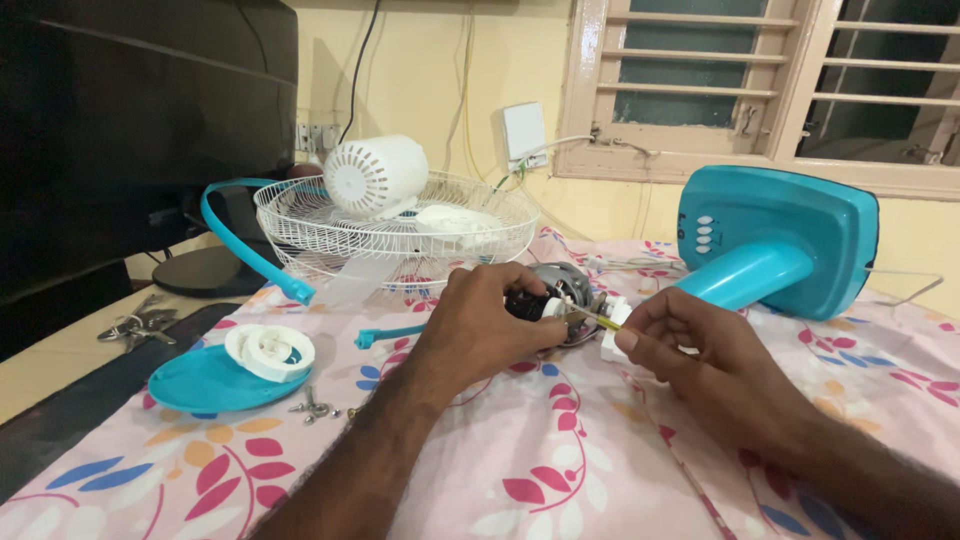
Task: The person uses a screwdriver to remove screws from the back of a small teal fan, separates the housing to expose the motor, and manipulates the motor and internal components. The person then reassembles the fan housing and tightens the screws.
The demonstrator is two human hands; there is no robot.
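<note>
Centrally, the left hand (480, 325) closes its fingers around a fan motor (560, 297), a grey metal body with black and white parts, held just above the floral cloth (560, 470) that covers the desk. At 3 o'clock from the motor, the right hand (700, 365) pinches a slim yellow-handled tool (600, 320) between thumb and fingertips; its tip meets the motor beside a small white block (612, 335) under the fingers. Whether the tool is a screwdriver or a wire cannot be told.

At 1 o'clock from the hands a teal fan base (790, 240) lies on its side, its stem pointing toward the motor. At 11 o'clock sits a white wire fan guard (400, 225) with a white motor cover (375, 175) resting in it and a teal rim strip (240, 240) curving beside it. At 9 o'clock lie a teal round cap (200, 385) carrying a white plastic disc (268, 350), with loose screws (312, 408) just beside them.
</note>
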